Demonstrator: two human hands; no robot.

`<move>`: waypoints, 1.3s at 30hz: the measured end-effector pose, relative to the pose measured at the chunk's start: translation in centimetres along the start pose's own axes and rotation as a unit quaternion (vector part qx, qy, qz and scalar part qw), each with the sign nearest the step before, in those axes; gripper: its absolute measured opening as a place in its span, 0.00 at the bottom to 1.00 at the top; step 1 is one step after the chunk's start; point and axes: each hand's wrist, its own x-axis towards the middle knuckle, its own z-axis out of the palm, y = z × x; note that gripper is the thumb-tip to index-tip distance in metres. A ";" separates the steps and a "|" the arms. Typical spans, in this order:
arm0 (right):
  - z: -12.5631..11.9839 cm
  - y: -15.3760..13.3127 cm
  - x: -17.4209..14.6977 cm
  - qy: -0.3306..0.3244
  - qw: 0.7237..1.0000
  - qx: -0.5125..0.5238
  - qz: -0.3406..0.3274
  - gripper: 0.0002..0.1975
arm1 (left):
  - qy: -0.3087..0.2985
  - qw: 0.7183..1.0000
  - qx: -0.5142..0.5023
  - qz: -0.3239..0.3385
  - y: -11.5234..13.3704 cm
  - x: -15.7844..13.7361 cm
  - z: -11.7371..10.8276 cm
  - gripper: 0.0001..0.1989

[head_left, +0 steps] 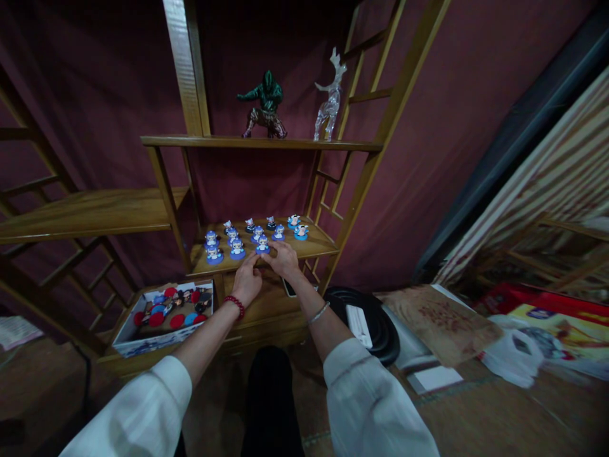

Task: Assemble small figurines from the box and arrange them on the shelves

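Both my hands meet at the shelf's front edge, around a small purple-haired figurine on a round base. My left hand, with a red bead bracelet, has its fingers closed at the figurine's left side. From the right, my right hand, with a silver bangle above it, pinches the same base. Several matching figurines stand upright in rows to the left and behind. Small dark figurines line the back. Two figurines on light-blue bases stand to the right. My fingertips are partly hidden.
A box of figurines with red and blue bases sits lower left. Above, a wooden shelf carries a green crouching statue and a clear deer. Black round items, cardboard and a plastic bag lie right.
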 end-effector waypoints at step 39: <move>-0.6 -0.5 -0.1 -0.019 0.999 0.025 0.018 0.18 | -0.012 1.000 0.012 0.015 0.0 -0.2 -0.4 0.27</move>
